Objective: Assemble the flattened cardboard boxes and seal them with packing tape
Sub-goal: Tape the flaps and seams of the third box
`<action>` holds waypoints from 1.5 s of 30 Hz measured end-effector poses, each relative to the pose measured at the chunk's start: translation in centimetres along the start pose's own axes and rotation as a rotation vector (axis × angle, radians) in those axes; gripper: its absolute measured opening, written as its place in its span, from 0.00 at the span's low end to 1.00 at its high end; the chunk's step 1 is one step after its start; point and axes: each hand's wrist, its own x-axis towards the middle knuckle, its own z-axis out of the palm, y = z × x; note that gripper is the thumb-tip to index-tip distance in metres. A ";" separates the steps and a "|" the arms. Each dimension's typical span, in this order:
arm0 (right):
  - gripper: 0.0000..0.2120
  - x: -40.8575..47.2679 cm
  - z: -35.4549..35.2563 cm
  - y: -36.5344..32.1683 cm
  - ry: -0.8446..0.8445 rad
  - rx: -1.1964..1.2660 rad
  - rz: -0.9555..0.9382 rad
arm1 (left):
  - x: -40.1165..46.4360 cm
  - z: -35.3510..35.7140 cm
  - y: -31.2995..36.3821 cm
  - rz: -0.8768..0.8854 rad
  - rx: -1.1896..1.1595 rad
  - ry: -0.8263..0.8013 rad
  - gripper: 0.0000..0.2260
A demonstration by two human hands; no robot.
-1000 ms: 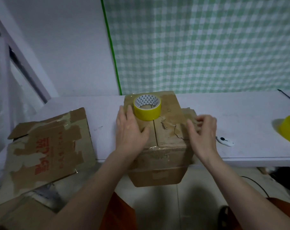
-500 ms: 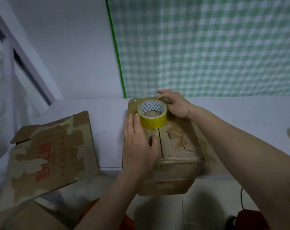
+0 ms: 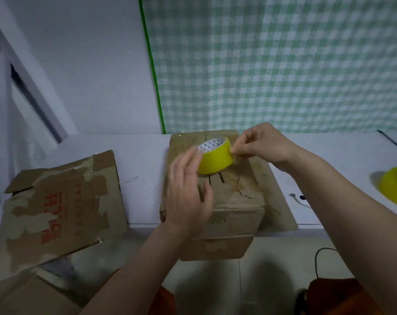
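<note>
The yellow tape roll (image 3: 215, 159) sits tilted atop the assembled box (image 3: 236, 189). The right hand (image 3: 261, 142) pinches its rim; the left hand (image 3: 188, 189) steadies it, fingers relaxed. Light, rigid, probably best gripped through the core.

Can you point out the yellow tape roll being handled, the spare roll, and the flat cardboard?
tape roll (image 3: 215, 161), head view, yellow outer side.
spare roll (image 3: 395, 187), head view, yellow rim.
flat cardboard (image 3: 63, 208), head view, printed face.

Dim, bluish light; left hand (image 3: 188, 189) motion-blurred; wide-angle bending at edges; soft shadows on floor.
</note>
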 end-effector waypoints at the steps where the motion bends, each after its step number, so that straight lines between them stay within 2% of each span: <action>1: 0.05 -0.9 0.1 -0.2 -0.013 0.073 0.029 | -0.3 0.2 0.5 0.073 -0.019 0.008 0.26; 3: 0.04 -2.7 0.5 -0.5 -0.026 0.210 0.086 | -0.7 0.6 2.0 0.121 -0.085 -0.011 0.26; 8: 0.08 -5.6 1.8 -1.0 0.068 0.286 0.137 | -0.3 0.7 4.4 0.000 -0.112 -0.092 0.26; 11: 0.14 -6.5 2.6 -1.0 0.151 0.264 0.123 | 0.4 0.6 5.2 -0.096 -0.126 0.003 0.20; 14: 0.12 -7.3 3.3 -1.3 0.181 0.210 0.109 | 0.7 0.7 5.3 -0.127 -0.129 0.079 0.13; 17: 0.09 -8.2 3.6 -2.0 0.231 0.106 0.038 | 0.7 0.5 5.3 -0.090 -0.125 0.115 0.11; 20: 0.05 -9.4 3.3 -2.8 0.090 0.189 -0.014 | 1.1 -0.1 4.8 -0.092 -0.101 0.158 0.08; 22: 0.08 -10.2 3.1 -2.9 0.093 0.253 -0.042 | 1.6 -0.7 4.4 -0.197 -0.143 0.187 0.06; 24: 0.11 -10.7 3.2 -1.9 0.307 0.213 -0.072 | 2.0 -1.7 4.3 -0.395 -0.275 0.163 0.05; 26: 0.20 -11.2 3.7 0.0 0.461 0.069 -0.041 | 2.3 -2.4 4.5 -0.646 -0.444 0.152 0.06; 28: 0.31 -11.8 4.8 2.0 0.372 0.039 -0.043 | 2.7 -2.7 4.7 -0.906 -0.626 0.205 0.04; 30: 0.37 -11.7 6.2 3.2 0.263 0.152 -0.068 | 3.0 -2.9 5.0 -1.128 -0.902 0.190 0.04; 32: 0.32 -11.3 7.2 3.3 0.307 0.338 -0.066 | 2.8 -3.0 5.3 -1.221 -1.188 0.094 0.07; 34: 0.22 -10.6 8.0 3.0 0.431 0.394 -0.054 | 2.4 -3.3 5.8 -1.254 -1.339 0.000 0.10; 37: 0.16 -10.0 9.0 2.3 0.513 0.484 -0.054 | 2.0 -3.9 6.1 -1.206 -1.309 -0.028 0.08; 41: 0.14 -9.9 9.9 0.9 0.479 0.614 -0.072 | 1.2 -4.6 5.5 -1.127 -1.041 0.055 0.05; 43: 0.14 -10.0 9.2 0.9 0.498 0.510 -0.064 | 0.7 -5.4 4.6 -1.134 -0.928 0.135 0.06; 45: 0.19 -10.4 7.7 1.9 0.549 0.306 -0.047 | 0.4 -6.7 3.5 -1.146 -0.854 0.226 0.05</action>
